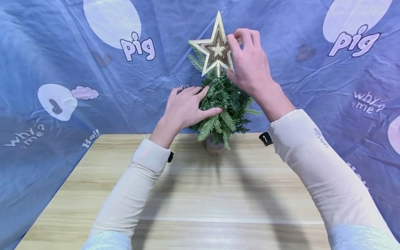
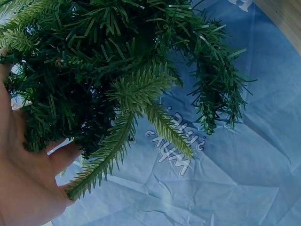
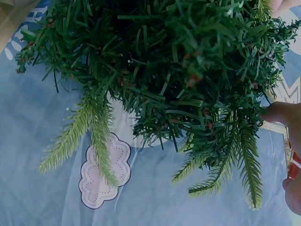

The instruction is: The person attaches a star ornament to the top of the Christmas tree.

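Observation:
A small artificial Christmas tree [image 1: 229, 99] stands upright in a pot [image 1: 215, 149] near the table's back edge. At its top is a gold glittery star [image 1: 217, 49] with nested outlines, pointing up. My right hand [image 1: 251, 64] grips the star's right side with bent fingers; part of that side is hidden behind them. In the right wrist view, its fingers [image 3: 282, 114] show at the edge beside the foliage. My left hand [image 1: 187, 107] rests against the tree's left side, fingers and thumb spread. The left wrist view shows this hand [image 2: 23, 174] touching the green branches [image 2: 94, 80].
The tree stands on a light wood-grain table [image 1: 212, 198]. Behind and beside it hangs a blue printed cloth [image 1: 168, 21] with creases, white shapes and lettering. Dark straps [image 1: 266, 139] show at both sleeve cuffs. Arm shadows fall across the tabletop.

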Available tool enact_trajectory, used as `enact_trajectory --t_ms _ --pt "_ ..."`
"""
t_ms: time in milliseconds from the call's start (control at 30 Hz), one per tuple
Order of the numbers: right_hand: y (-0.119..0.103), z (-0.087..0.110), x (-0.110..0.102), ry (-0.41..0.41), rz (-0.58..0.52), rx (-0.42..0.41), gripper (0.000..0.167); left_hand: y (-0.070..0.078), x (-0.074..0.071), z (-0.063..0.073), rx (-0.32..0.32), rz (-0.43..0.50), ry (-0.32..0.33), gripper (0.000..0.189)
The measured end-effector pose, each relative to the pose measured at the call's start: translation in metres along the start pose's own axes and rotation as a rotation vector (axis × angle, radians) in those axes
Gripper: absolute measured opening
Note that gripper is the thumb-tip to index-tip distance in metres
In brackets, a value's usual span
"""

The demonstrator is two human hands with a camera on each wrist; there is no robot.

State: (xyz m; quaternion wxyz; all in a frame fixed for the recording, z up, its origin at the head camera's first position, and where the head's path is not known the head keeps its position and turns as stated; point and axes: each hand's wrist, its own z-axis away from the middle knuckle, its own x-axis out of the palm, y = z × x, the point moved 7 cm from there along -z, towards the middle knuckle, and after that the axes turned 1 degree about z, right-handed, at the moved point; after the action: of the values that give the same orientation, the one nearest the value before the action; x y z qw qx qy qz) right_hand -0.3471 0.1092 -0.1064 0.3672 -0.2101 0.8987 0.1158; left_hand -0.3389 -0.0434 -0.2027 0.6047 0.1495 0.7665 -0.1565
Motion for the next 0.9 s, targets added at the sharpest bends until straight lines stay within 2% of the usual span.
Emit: enact_trajectory --t_ms 300,533,900 --pt "0.0011 0.0013 0.0034 0.015 -0.009 0.014 0.07 -0.002 0.0028 0.0002 -0.005 0.022 0.02 0.102" --pt "-0.0003 0.0025 0.0036 0.045 -0.01 -0.011 0.066 -0.0015 0.0036 0.0003 -0.007 0.015 0.019 0.102" --pt "-0.0038 -0.0039 0.0067 0.011 -0.02 -0.012 0.066 -0.0023 0.0034 -0.0007 -0.005 0.019 0.037 0.102"
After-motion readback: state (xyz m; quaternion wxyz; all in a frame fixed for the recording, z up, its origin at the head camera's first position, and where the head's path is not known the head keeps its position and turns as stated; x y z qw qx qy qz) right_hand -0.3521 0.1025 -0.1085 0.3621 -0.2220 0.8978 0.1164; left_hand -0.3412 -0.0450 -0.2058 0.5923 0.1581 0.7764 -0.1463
